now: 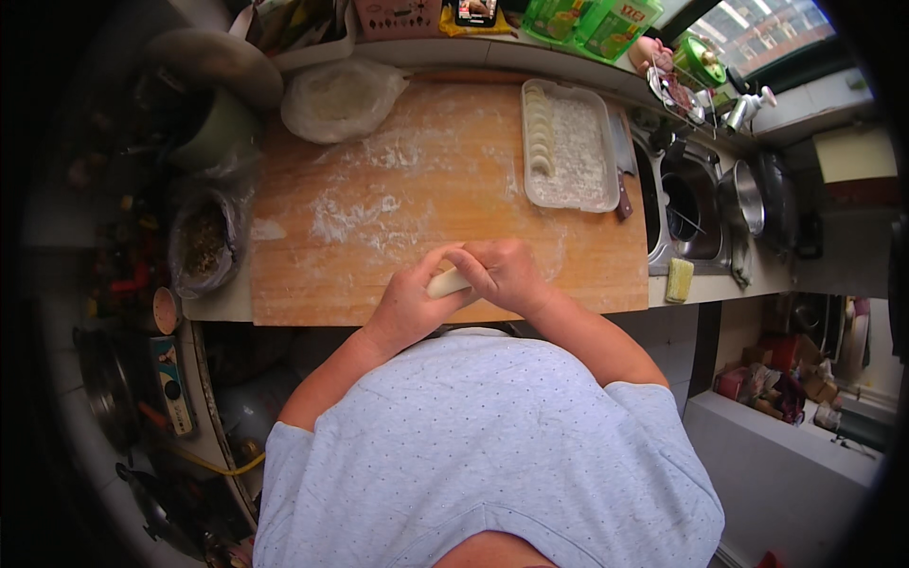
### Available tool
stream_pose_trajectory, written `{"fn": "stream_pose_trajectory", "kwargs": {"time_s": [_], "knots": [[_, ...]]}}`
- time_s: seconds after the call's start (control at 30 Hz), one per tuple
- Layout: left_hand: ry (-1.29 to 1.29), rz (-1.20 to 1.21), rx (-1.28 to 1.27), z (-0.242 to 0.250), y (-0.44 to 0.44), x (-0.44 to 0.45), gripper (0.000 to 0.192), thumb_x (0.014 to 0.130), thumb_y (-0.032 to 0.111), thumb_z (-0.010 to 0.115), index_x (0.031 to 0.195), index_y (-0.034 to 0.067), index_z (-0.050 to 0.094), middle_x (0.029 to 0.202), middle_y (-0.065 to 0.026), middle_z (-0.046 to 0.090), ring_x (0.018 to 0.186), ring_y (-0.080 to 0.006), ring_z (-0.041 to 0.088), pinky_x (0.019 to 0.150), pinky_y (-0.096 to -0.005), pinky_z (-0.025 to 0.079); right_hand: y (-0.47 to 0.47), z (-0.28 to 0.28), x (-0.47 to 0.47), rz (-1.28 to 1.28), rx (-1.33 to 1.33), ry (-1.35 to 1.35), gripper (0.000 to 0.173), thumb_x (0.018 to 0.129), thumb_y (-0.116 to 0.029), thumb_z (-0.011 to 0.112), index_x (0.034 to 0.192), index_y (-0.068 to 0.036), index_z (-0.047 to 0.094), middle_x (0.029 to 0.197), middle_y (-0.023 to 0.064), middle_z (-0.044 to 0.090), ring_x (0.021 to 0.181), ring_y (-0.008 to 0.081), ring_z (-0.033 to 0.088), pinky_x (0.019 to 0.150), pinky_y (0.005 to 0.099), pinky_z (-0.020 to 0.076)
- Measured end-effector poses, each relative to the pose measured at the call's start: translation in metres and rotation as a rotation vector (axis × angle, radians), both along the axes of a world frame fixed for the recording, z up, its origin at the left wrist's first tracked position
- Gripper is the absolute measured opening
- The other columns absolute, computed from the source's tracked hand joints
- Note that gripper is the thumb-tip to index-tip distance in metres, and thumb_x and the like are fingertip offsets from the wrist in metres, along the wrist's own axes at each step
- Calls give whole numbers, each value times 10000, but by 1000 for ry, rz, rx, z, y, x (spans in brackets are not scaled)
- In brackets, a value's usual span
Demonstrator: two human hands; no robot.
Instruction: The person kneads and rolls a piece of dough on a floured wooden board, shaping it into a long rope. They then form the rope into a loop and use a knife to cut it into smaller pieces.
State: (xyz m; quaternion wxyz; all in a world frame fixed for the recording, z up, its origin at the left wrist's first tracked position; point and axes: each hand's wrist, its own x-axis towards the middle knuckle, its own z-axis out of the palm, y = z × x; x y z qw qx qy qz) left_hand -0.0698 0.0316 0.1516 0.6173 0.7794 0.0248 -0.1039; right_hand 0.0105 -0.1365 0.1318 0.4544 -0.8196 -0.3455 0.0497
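Observation:
A smooth, pale piece of dough (449, 283) is held between both hands, above the near edge of a floured wooden board (454, 177). My left hand (412, 302) wraps around it from the left and below. From the right, my right hand (501, 273) closes over its other end, with the thumb bent towards the dough. How far the dough reaches inside the fingers is hidden. On the board's right side lies a flour-dusted plastic tray (579, 149), with a row of dumplings (540, 131) along its left wall.
A cleaver (623, 195) lies right of the tray, beside the sink (689, 206). A plastic-covered round bowl (341, 99) is at the board's back left, near a rolling pin (469, 76). A bag-lined bowl of filling (202, 245) stands at left; a sponge (679, 280) lies at right.

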Motion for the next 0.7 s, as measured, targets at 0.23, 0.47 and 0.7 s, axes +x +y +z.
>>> {"fn": "stream_pose_trajectory", "kwargs": {"time_s": [0.23,0.47,0.7], "knots": [[386,-53,-279,-23,10,6,394,923,343,711,1124,15,627,814,-93,696,757,-154,664,671,-323,522,4,-11,2,-88,198,151,274,972,-293,635,884,-41,699,744,121,662,687,211,644,618,333,501],[69,18,-101,-21,-7,8,386,946,321,679,1169,16,599,862,-96,684,762,-198,674,683,-350,530,-1,12,-2,76,296,1141,484,1034,-446,490,1066,8,654,994,108,700,936,181,647,884,342,506],[-34,-188,-169,-16,-5,6,372,928,274,700,1189,35,586,943,-143,692,857,-264,702,743,-368,535,16,29,-9,-84,754,1207,510,1038,-526,426,993,-52,610,755,49,624,792,145,608,793,307,502]]}}
